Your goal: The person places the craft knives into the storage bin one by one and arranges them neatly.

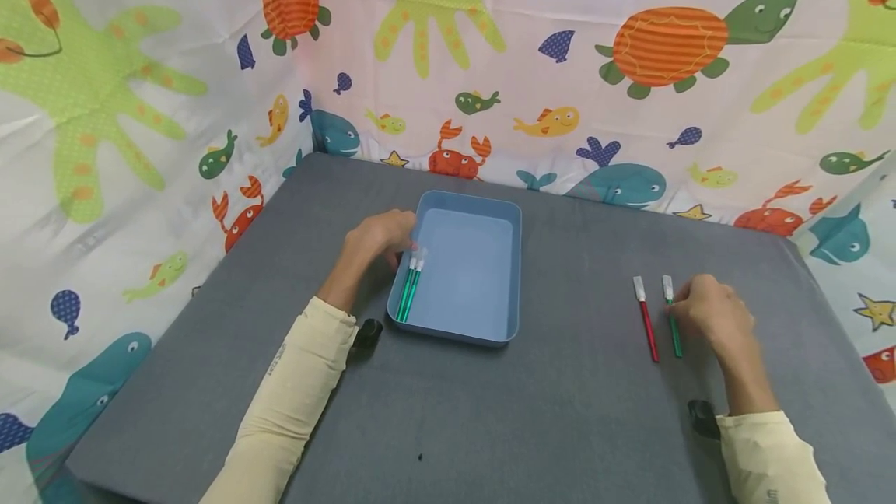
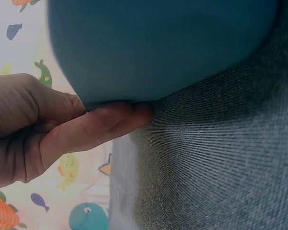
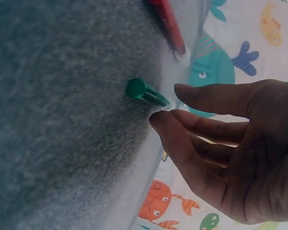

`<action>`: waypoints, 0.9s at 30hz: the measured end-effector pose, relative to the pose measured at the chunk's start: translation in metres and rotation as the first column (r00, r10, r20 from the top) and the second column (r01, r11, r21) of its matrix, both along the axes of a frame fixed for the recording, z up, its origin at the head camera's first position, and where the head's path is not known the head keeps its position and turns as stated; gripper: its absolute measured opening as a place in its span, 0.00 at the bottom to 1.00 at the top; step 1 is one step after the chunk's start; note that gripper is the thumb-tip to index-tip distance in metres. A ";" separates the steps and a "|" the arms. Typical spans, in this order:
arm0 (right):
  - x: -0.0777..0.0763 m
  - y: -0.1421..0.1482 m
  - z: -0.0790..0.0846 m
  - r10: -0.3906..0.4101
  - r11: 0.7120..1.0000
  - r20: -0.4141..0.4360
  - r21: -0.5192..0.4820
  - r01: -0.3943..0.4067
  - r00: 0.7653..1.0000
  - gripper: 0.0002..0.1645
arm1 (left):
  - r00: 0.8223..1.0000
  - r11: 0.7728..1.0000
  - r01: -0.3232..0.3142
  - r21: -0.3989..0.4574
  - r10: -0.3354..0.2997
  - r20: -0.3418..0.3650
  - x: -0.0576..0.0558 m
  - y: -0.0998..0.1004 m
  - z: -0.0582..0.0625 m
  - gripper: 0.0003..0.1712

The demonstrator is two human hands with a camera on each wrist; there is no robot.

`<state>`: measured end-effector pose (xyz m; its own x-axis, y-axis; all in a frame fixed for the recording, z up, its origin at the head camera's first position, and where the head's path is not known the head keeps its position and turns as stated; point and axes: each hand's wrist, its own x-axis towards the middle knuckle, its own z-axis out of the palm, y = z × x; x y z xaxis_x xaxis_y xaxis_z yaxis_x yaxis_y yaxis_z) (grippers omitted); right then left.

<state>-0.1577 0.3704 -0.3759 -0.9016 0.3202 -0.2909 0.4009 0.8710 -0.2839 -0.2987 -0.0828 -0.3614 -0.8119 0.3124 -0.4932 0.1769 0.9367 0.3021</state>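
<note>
A shallow blue tray (image 1: 465, 271) sits on the table, two green markers (image 1: 411, 286) with whitish caps lying along its left side. My left hand (image 1: 380, 236) grips the tray's left wall, thumb near the rim; in the left wrist view the fingers (image 2: 105, 120) press against the wall's outside. At the right, another green marker (image 1: 675, 333) with a whitish cap lies on the cloth. My right hand (image 1: 715, 313) is beside it, thumb and forefinger spread around its upper part. A gap shows between those fingertips and the green barrel (image 3: 153, 96) in the right wrist view.
A red marker (image 1: 647, 325) with a whitish cap lies just left of the green one. Grey cloth (image 1: 560, 411) covers the table. A curtain (image 1: 448, 99) printed with sea animals rises along the back and both sides.
</note>
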 end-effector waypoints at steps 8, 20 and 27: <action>0.004 -0.001 -0.006 -0.008 1.000 0.022 -0.006 0.009 1.000 0.13 | 1.000 1.000 0.007 -0.008 -0.007 0.005 -0.001 0.000 0.000 0.20; 0.004 0.000 -0.012 -0.011 1.000 0.025 0.014 0.011 1.000 0.18 | 1.000 1.000 0.012 0.002 -0.012 0.002 -0.002 0.001 0.000 0.20; 0.003 -0.008 -0.006 -0.014 1.000 -0.023 0.014 0.014 1.000 0.21 | 1.000 1.000 0.009 0.002 -0.009 -0.002 -0.002 0.001 -0.001 0.20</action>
